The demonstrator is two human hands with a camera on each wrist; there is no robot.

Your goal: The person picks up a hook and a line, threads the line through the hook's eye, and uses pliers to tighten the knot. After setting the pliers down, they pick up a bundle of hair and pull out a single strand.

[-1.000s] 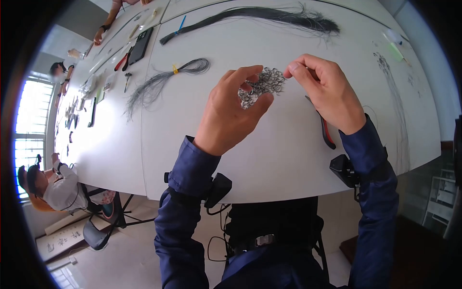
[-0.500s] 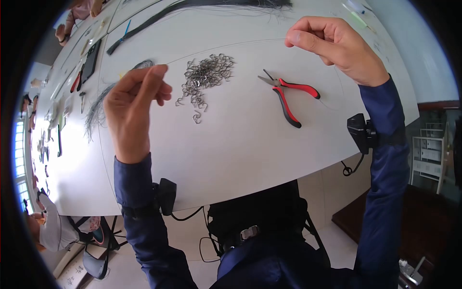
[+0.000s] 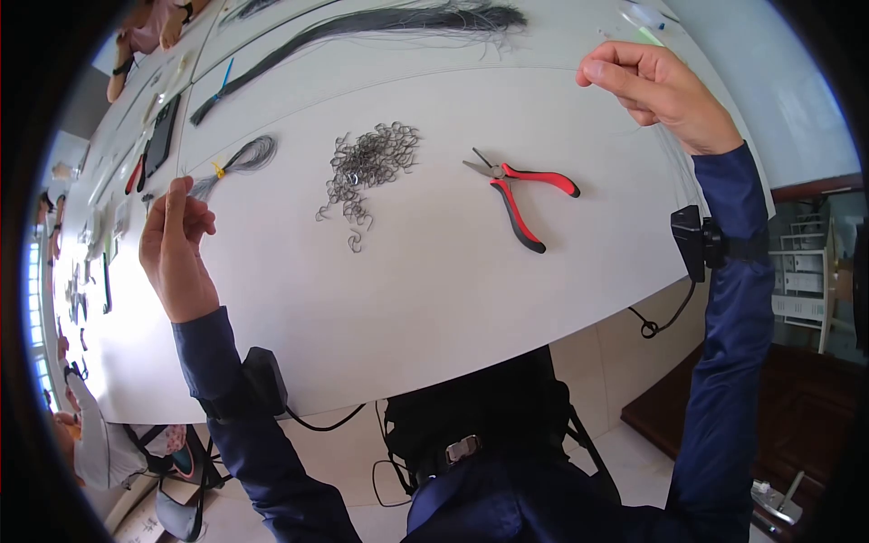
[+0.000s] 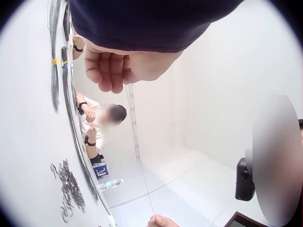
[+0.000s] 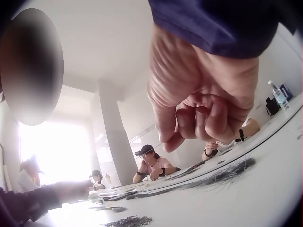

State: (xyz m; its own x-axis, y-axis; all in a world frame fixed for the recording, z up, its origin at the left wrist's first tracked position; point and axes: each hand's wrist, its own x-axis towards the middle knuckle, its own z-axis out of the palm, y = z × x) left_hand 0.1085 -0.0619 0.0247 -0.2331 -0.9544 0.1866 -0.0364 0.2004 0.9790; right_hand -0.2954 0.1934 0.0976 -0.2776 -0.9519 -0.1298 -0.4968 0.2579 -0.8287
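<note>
Stretching step, I'd judge: left hand [image 3: 176, 240] and right hand [image 3: 656, 86] each pinch the thin pale strand [image 4: 139, 161] taut; next needs even tension, no slack.

— What fills the view?

— The right hand [image 5: 203, 94], close up under a navy sleeve [image 5: 222, 23]; its fingers [image 5: 215, 120] are curled in tight against the thumb; a fine thread [image 5: 244, 151] seems to drop from them, though it is faint.

— And below?

— A white table [image 5: 265, 198]; a long hair bundle [image 5: 227, 174] lies on it beyond the hand; a heap of small metal rings [image 5: 125, 221] sits at the lower edge; the left hand [image 5: 71, 189] is raised far to the left, blurred; seated people [image 5: 154, 164] and a water bottle [image 5: 278, 94] are behind.
</note>
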